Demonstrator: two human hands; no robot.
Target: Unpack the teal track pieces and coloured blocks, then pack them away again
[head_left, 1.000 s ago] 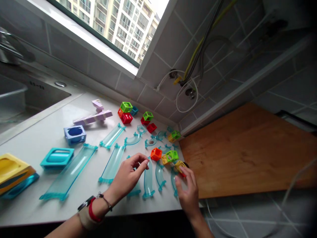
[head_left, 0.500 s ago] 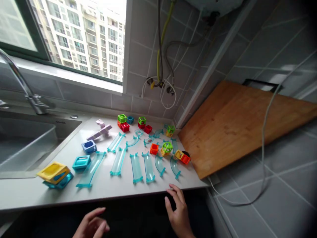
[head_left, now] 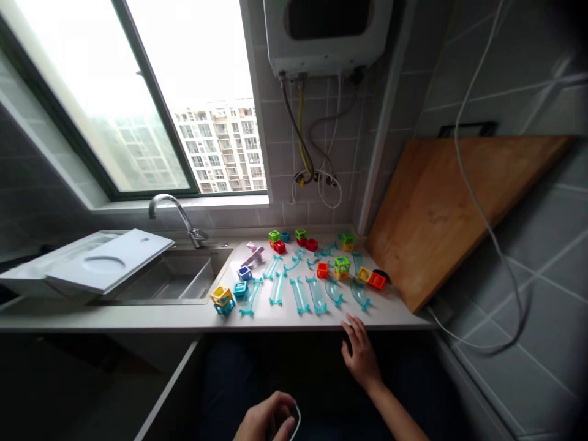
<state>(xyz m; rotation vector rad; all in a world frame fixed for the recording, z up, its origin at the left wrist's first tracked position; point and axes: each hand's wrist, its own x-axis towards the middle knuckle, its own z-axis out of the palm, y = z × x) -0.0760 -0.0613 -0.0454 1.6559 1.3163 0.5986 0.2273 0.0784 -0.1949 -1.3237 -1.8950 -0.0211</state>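
My left hand [head_left: 269, 419] is low at the bottom edge, fingers loosely curled and the thumb apart from them. A thin white curved line [head_left: 298, 421] shows beside its fingertips; I cannot tell what it is. My right hand [head_left: 362, 361] is open, its fingertips by the counter's front edge, holding nothing. Closest to it lie clear teal curved track pieces [head_left: 359, 296] and straight track pieces [head_left: 316, 296]. Around them stand hollow cube blocks: a red-orange one [head_left: 322, 270], a green one on yellow [head_left: 342, 264], a yellow one on teal [head_left: 222, 296] and a blue one [head_left: 244, 273].
A lilac piece [head_left: 252, 254] lies toward the back of the white counter [head_left: 275, 317]. To the left are a sink [head_left: 160, 278], a faucet [head_left: 174, 211] and a white lid-like panel [head_left: 110, 260]. A wooden board [head_left: 459, 208] leans at right, with a white cable [head_left: 478, 202] before it.
The view has tilted up and drawn back, bringing the sink, white panel and water heater into sight. Both hands remain below the counter edge, and the blocks and tracks have not moved.
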